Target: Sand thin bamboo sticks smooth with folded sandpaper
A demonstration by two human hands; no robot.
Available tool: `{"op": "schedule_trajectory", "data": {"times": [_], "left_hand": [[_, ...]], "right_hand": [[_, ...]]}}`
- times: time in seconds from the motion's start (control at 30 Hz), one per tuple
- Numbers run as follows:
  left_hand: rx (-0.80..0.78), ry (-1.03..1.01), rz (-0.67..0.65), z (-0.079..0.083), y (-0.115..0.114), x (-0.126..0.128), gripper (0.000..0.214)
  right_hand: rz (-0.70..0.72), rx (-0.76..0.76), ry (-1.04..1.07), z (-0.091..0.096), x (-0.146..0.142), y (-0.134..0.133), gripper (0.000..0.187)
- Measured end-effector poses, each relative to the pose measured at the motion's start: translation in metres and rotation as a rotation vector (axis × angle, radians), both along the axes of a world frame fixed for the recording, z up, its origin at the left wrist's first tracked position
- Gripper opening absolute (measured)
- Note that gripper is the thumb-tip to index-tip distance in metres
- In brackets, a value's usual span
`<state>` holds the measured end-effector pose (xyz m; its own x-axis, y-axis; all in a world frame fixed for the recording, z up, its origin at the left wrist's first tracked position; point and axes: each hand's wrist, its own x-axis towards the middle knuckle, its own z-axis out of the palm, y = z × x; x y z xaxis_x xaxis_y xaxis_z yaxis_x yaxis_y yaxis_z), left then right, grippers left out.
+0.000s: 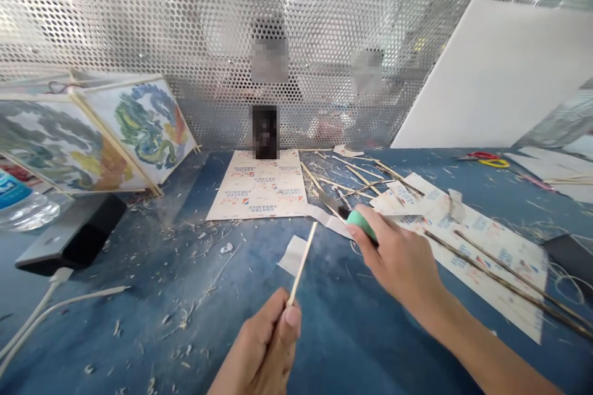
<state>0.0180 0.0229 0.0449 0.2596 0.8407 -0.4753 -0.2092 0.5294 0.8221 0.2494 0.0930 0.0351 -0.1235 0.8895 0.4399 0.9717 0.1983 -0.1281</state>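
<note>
My left hand [269, 336] is closed around the lower end of a thin pale wooden strip [303, 262], which points up and away from me. To the right, my right hand [401, 250] grips the green handle of a knife [361, 225], its blade pointing to the upper left, blurred and apart from the strip. A small torn piece of paper [293, 255] lies behind the strip. Past the blade, several loose wooden strips [359, 173] are scattered among shavings.
Printed abrasive sheets [259, 188] lie at the back and right, with dark thin sticks [491, 271] across one. A painted lantern [143, 126], water bottle [23, 200] and grey-black box [69, 234] with a cable stand left. Scissors [491, 159] lie far right. Perforated metal [315, 24] closes the back.
</note>
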Motion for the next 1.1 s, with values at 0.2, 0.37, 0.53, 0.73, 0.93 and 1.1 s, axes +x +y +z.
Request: {"op": "schedule_trajectory", "data": {"times": [0.2,0.37,0.53,0.73,0.93,1.1], "left_hand": [[-0.103,-0.130,0.060,0.007,0.009,-0.009,0.048],[-0.059,-0.165,0.085,0.005,0.012,-0.014,0.034],[0.031,-0.176,0.176,0.000,0.017,-0.020,0.022],[0.162,-0.158,0.298,0.017,0.017,-0.018,0.019],[0.191,-0.141,0.284,0.048,0.015,-0.019,0.016],[0.230,-0.128,0.241,0.043,0.026,-0.019,0.013]], "right_hand": [[-0.091,-0.199,-0.210,-0.011,0.013,0.016,0.029],[-0.038,-0.142,-0.260,-0.020,0.008,0.016,0.024],[0.270,-0.059,-0.053,-0.012,-0.019,0.001,0.027],[0.603,-0.195,0.041,0.000,-0.063,-0.014,0.034],[0.735,-0.254,0.017,0.000,-0.061,0.009,0.030],[0.723,-0.248,0.052,-0.001,-0.053,0.015,0.007]]}}
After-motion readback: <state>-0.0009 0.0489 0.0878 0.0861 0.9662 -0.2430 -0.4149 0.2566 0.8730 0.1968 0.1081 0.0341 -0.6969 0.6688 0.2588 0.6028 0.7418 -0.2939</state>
